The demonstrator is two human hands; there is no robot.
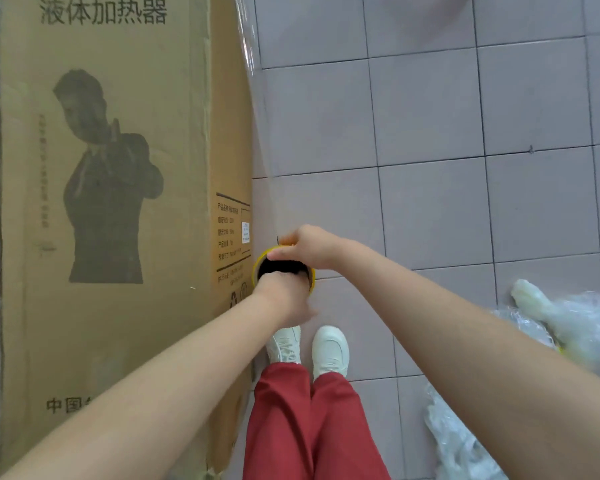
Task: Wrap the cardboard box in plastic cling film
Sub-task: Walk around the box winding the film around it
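Yellow-cored film roll [284, 271] between both hands.

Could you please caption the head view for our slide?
Both hands hold a yellow-cored cling film roll, stretching clear film beside a tall brown cardboard box.

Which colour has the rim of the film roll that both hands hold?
Yellow: the roll's rim shows yellow around a dark hollow core, seen in the head view.

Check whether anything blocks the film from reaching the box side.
Nothing visible does. The film stretches from the roll, held by both hands, left hand and right hand, beside the cardboard box; only bare floor alongside.
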